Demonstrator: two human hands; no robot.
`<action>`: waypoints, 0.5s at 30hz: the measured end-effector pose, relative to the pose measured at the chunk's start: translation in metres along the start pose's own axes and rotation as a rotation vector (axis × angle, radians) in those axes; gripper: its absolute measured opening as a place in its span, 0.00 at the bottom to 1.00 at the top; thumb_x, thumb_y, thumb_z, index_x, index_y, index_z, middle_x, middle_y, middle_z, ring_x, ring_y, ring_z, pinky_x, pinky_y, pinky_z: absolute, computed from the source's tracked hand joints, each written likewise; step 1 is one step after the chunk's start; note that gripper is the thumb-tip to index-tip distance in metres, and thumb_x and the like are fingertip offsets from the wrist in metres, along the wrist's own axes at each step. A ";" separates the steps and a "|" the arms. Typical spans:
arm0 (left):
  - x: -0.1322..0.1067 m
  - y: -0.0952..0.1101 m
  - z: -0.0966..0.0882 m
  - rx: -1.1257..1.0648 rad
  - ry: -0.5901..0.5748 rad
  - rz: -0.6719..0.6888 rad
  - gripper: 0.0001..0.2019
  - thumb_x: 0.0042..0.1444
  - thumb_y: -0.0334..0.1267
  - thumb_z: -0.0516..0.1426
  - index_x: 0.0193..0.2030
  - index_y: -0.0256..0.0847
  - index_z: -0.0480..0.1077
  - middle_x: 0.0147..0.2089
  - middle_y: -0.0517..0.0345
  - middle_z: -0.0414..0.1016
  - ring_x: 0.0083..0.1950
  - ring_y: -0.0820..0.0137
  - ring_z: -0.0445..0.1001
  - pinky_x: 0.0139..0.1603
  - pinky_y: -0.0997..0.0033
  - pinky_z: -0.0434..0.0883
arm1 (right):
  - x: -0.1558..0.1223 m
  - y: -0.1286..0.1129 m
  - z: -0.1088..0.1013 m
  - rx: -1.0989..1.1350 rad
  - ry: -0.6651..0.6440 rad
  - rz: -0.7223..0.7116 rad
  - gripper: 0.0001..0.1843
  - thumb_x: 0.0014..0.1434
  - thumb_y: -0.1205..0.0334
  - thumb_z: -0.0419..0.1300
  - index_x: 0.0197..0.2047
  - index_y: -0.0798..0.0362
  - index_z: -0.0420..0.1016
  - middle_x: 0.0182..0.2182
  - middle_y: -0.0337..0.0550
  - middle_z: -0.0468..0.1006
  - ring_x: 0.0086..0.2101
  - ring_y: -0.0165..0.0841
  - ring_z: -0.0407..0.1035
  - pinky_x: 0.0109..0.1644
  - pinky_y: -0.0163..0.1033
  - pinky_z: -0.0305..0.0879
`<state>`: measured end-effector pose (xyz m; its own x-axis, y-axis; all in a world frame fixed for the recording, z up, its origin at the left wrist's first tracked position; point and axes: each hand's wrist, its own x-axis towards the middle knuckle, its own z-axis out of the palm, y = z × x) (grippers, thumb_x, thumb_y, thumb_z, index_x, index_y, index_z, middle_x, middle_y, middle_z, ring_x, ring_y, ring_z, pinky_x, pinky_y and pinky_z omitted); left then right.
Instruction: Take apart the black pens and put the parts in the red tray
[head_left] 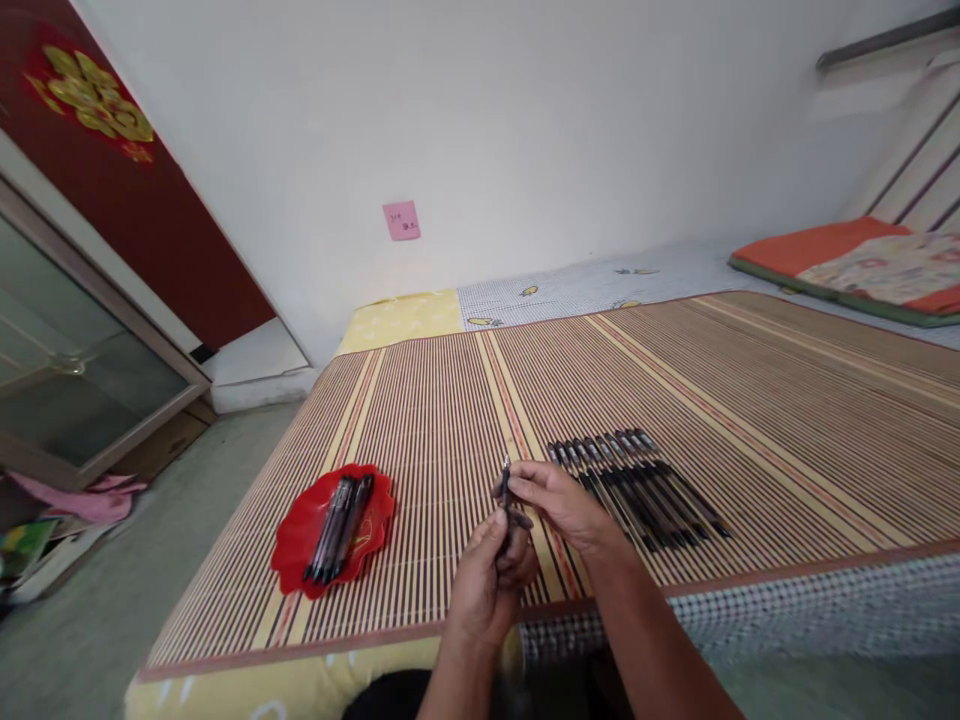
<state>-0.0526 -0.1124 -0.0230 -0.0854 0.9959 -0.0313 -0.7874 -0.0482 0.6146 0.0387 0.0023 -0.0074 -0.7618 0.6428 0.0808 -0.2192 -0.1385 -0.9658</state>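
Note:
My left hand (487, 580) and my right hand (559, 500) meet over the near edge of a striped bamboo mat (675, 380) and both grip one dark pen (507, 495), held nearly upright. The left fingers wrap its lower part; the right fingertips pinch its upper part. Just right of my right hand lies a row of several dark pens (637, 490) side by side on the mat. To the left sits a red plate (296, 545) with several dark pens (339, 515) lying in it.
The mat covers a bed with a yellow sheet (397, 318) against a white wall bearing a pink sticky note (401, 220). A folded orange quilt (825, 245) lies far right. A glass-door cabinet (75, 370) and clutter stand on the floor at left.

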 end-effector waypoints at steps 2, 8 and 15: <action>0.000 0.000 0.001 0.030 0.009 0.018 0.13 0.63 0.45 0.57 0.35 0.35 0.69 0.19 0.71 0.47 0.18 0.81 0.41 0.19 0.79 0.45 | 0.000 0.000 0.000 0.007 0.021 -0.007 0.16 0.54 0.49 0.68 0.33 0.54 0.78 0.29 0.39 0.75 0.33 0.31 0.68 0.43 0.38 0.63; 0.000 -0.001 0.002 0.084 0.033 0.032 0.14 0.62 0.45 0.58 0.33 0.35 0.68 0.19 0.71 0.47 0.18 0.81 0.42 0.19 0.78 0.44 | 0.001 0.001 -0.002 0.101 0.082 -0.017 0.17 0.55 0.47 0.68 0.36 0.53 0.81 0.32 0.41 0.78 0.35 0.32 0.71 0.47 0.40 0.65; 0.000 -0.006 0.000 0.111 0.038 -0.033 0.14 0.61 0.46 0.59 0.32 0.35 0.68 0.18 0.71 0.48 0.18 0.81 0.43 0.19 0.78 0.44 | 0.002 0.001 -0.003 0.232 0.160 -0.068 0.19 0.53 0.47 0.69 0.42 0.51 0.82 0.39 0.47 0.82 0.41 0.38 0.75 0.55 0.48 0.67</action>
<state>-0.0480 -0.1120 -0.0270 -0.0852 0.9930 -0.0818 -0.7179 -0.0042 0.6962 0.0391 0.0061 -0.0086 -0.6388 0.7646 0.0859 -0.4146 -0.2480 -0.8756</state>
